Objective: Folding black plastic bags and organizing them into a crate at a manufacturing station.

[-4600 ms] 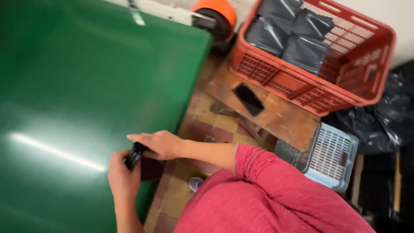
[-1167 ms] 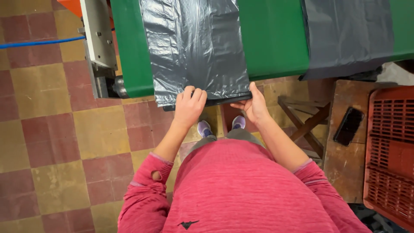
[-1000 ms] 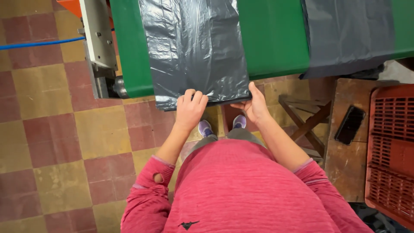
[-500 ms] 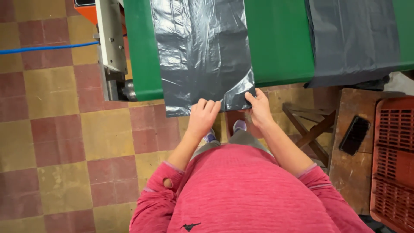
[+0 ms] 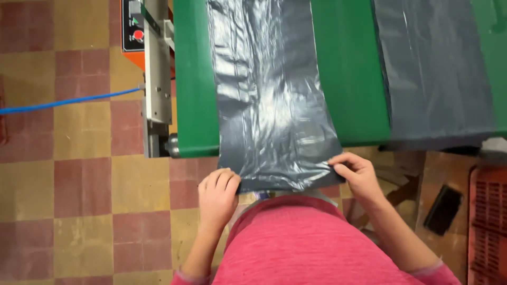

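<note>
Grey plastic bag (image 5: 274,100): lying flat along the green surface (image 5: 351,74), its near edge hanging over at 6 o'clock.
Left hand (image 5: 217,195): pinching the bag's 7 o'clock corner.
Right hand (image 5: 359,174): pinching the 5 o'clock corner.
Second bag (image 5: 435,74): lying at 3 o'clock.

Two grey plastic bags lie flat on my green table (image 5: 348,79). The nearer grey bag (image 5: 272,100) is long, glossy and crinkled, its open end hanging over the table edge just in front of me. The second grey bag (image 5: 438,74) lies to the right, well apart. At the machine's left side sits an orange control panel (image 5: 133,29) with a dark face, a red round button and what may be a small green mark.
</note>
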